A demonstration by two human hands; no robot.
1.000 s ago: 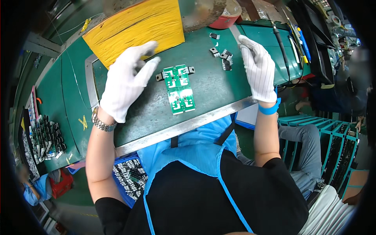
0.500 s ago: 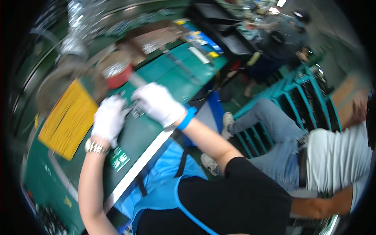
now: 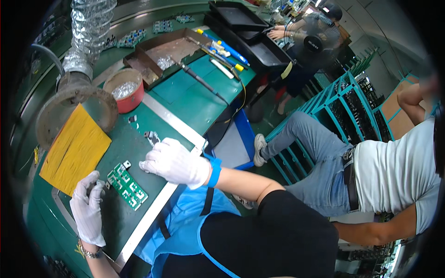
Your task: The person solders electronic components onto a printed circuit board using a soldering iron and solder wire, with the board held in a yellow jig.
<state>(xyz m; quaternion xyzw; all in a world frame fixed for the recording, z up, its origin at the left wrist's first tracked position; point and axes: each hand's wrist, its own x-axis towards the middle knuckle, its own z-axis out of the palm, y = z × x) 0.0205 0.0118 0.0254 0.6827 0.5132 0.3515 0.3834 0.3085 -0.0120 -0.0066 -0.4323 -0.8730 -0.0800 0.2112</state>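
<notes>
Circuit board seen just right of left hand, transistors just beyond right hand. Both hands curled; grasp cannot be told.

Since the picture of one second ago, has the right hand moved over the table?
Yes. Judged against the metal strip across the table, the right hand has moved left, closer to the green circuit board.

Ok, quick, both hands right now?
Left hand: partly open, beside the board, nothing visible in it.
Right hand: curled, can't tell whether it holds anything.
</notes>
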